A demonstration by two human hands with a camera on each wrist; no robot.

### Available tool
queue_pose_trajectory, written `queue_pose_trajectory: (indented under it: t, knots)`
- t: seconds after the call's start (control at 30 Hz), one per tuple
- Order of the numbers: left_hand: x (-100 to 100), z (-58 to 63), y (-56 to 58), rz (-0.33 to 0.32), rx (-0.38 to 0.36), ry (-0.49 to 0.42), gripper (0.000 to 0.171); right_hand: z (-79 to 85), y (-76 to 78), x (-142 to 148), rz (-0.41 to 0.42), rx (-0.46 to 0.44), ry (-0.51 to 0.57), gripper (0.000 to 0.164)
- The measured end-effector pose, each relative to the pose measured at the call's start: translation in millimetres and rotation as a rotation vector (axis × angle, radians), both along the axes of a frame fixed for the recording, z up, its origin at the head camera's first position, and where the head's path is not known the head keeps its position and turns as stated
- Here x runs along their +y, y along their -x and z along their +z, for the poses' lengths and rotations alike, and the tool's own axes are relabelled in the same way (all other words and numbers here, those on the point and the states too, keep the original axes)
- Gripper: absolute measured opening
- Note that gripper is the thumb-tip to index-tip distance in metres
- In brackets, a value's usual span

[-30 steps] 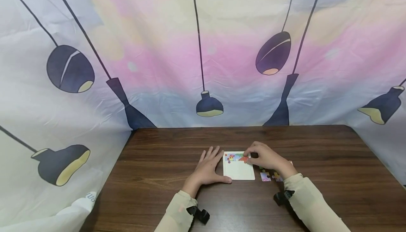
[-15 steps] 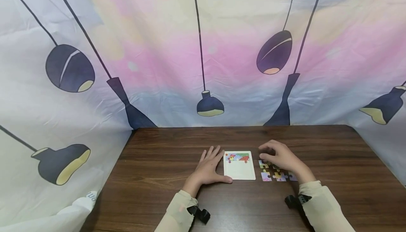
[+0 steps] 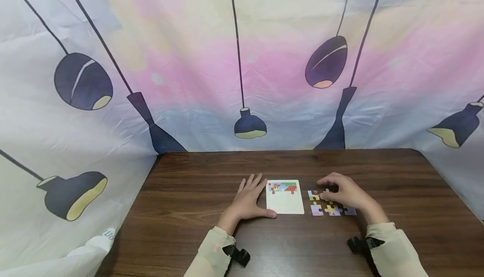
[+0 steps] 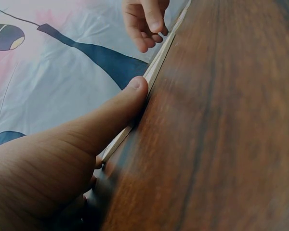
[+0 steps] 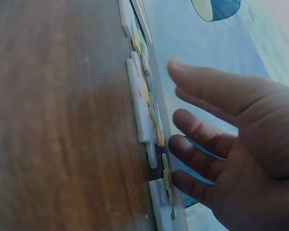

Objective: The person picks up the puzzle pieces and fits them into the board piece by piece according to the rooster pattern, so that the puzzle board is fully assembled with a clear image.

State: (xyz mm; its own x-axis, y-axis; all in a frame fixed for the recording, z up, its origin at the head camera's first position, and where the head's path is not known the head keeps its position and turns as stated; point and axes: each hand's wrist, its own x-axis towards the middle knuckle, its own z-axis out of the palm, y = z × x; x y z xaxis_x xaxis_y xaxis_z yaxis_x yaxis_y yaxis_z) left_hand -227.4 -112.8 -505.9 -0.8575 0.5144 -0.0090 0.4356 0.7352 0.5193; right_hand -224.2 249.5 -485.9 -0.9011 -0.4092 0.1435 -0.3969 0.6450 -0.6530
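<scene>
A square white puzzle board (image 3: 285, 204) lies on the table, its top row filled with colourful joined pieces and its lower part bare white. My left hand (image 3: 246, 203) rests at the board's left side with fingers spread; in the left wrist view its thumb (image 4: 130, 96) touches the board's edge (image 4: 156, 65). Loose jigsaw pieces (image 3: 316, 210) lie to the right of the board. Over them hovers my right hand (image 3: 351, 195), partly covering several. In the right wrist view, its loosely bent fingers hold nothing, just above the pieces (image 5: 138, 98).
The brown wooden table (image 3: 196, 193) reaches back to a hanging cloth (image 3: 196, 79) printed with lamps. A white bundle of cloth (image 3: 90, 247) is at the lower left. Black cameras (image 3: 237, 256) are strapped to both sleeves.
My right hand has left the board's upper right, where it was on a red piece, and moved right over the loose pieces. My left hand has stayed in place.
</scene>
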Motion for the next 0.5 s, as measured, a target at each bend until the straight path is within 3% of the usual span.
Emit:
queue_pose_trajectory:
  t: [0.3,0.5]
  knots:
    - [-0.5,0.1,0.7,0.012,0.000,-0.008,0.117,-1.8,2.8,-1.5,0.060,-0.031,-0.010,0.036]
    - [0.2,1.0,0.1,0.006,-0.010,-0.006,0.117,-3.7,-0.1,-2.0,0.046,-0.035,-0.009,0.035]
